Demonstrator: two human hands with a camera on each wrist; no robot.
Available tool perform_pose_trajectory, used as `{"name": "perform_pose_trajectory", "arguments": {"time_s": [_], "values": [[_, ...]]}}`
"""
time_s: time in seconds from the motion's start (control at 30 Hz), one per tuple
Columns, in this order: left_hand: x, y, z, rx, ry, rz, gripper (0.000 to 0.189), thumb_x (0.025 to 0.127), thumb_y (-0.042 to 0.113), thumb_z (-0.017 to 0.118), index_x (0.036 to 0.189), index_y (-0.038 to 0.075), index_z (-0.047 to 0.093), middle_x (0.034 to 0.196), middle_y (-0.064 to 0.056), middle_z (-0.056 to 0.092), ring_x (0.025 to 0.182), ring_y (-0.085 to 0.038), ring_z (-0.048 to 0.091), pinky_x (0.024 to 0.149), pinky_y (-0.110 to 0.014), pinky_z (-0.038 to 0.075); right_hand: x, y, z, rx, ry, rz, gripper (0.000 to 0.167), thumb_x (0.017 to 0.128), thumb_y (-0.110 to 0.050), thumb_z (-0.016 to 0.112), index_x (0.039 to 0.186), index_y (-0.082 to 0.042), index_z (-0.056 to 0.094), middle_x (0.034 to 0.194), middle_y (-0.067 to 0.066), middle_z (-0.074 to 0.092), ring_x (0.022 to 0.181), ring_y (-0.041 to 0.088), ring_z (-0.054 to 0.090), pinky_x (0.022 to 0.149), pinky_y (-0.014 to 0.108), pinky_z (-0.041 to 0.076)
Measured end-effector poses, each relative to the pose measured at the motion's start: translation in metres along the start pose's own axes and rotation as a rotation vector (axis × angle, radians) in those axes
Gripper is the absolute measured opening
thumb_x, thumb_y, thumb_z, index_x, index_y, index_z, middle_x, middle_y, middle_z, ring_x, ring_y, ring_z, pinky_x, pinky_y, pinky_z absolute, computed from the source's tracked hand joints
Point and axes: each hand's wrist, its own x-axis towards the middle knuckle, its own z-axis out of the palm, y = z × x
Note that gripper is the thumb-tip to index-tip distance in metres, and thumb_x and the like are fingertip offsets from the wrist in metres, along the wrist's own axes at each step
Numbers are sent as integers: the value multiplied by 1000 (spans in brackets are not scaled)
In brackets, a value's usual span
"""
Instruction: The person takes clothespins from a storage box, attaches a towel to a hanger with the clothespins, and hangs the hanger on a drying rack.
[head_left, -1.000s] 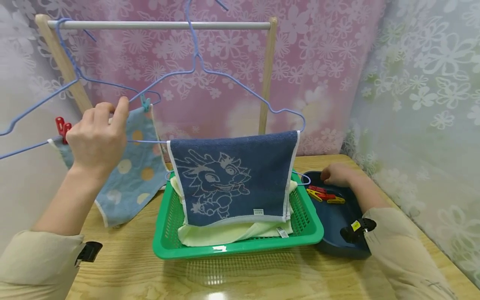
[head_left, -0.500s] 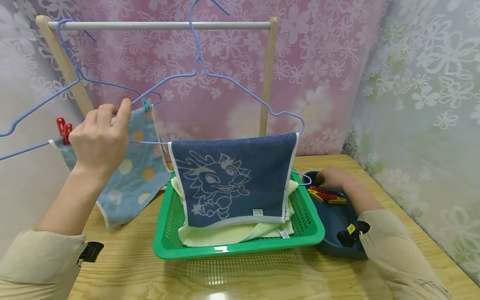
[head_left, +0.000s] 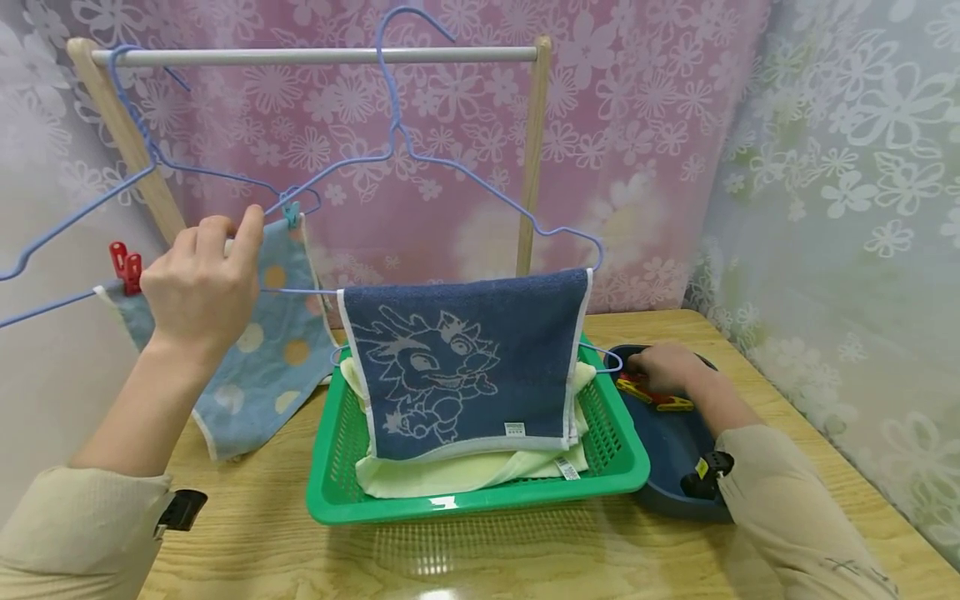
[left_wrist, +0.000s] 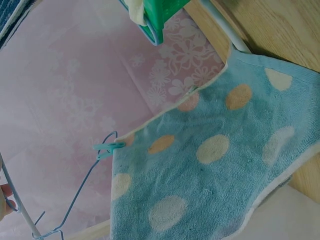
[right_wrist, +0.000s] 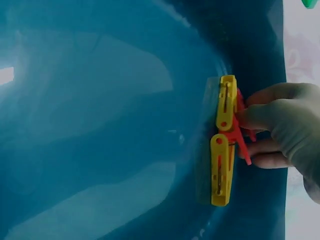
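My left hand [head_left: 202, 287] grips the left end of a blue wire hanger [head_left: 393, 125], held up in front of the rack. Over its lower bar hangs a dark blue towel [head_left: 465, 367] with a pale cartoon dragon. My right hand [head_left: 663, 367] reaches down into a dark blue basin [head_left: 675, 492]. In the right wrist view, its fingertips pinch a red clothespin [right_wrist: 241, 142] lying against two yellow clothespins [right_wrist: 222, 172]. Behind my left hand hangs a light blue dotted towel [left_wrist: 195, 155], fastened to another hanger by a teal clothespin [left_wrist: 109, 148] and red clothespins [head_left: 126, 268].
A green basket [head_left: 480, 502] with pale yellow cloth [head_left: 450, 475] stands under the dark towel. Another hanger end [head_left: 609, 360] pokes out over its right rim. A rack with a white rail [head_left: 315, 56] and wooden posts [head_left: 534, 150] stands behind on the wooden table [head_left: 247, 542].
My right hand has moved forward and left in the basin, down onto the clothespins. The hanger and dark towel have dropped slightly, with my left hand still on the hanger.
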Motion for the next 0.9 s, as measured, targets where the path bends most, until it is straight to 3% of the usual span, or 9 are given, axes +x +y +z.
{"name": "perform_pose_trajectory", "arguments": {"time_s": [0.2, 0.4, 0.57, 0.7, 0.9], "values": [[-2, -1, 0, -8, -27, 5, 25, 91, -2, 43, 101, 8, 63, 77, -17, 58, 58, -41, 54, 30, -44, 26, -2, -1, 2, -109, 56, -61, 10, 81, -13, 69, 80, -18, 61, 65, -7, 51, 52, 10, 45, 48, 31, 39], [-2, -2, 2, -9, -37, 12, 25, 90, -2, 44, 102, 9, 62, 78, -18, 58, 60, -41, 55, 31, -46, 28, -4, -2, -2, -177, 56, -93, 13, 78, -10, 72, 85, -14, 62, 70, -2, 57, 55, 14, 53, 51, 33, 46], [-3, -3, 2, -9, -42, 18, 24, 90, -1, 45, 103, 9, 62, 78, -17, 58, 60, -41, 55, 31, -46, 29, -5, -1, -7, -234, 81, -155, 19, 76, -2, 72, 86, -13, 59, 70, 2, 57, 53, 15, 51, 48, 32, 44], [-3, -3, 2, -9, -49, 22, 25, 90, -1, 45, 104, 9, 62, 79, -17, 58, 60, -41, 56, 31, -46, 30, -8, -1, -11, -287, 154, -208, 22, 76, -2, 72, 88, -11, 56, 73, 3, 55, 48, 14, 45, 44, 31, 39], [-2, -3, 1, -6, -46, 18, 25, 89, -1, 45, 103, 9, 62, 79, -18, 58, 61, -41, 56, 32, -47, 32, -13, -1, -23, -423, 364, -291, 34, 77, 9, 65, 107, -3, 56, 81, 11, 53, 43, 18, 39, 39, 33, 37]]}}
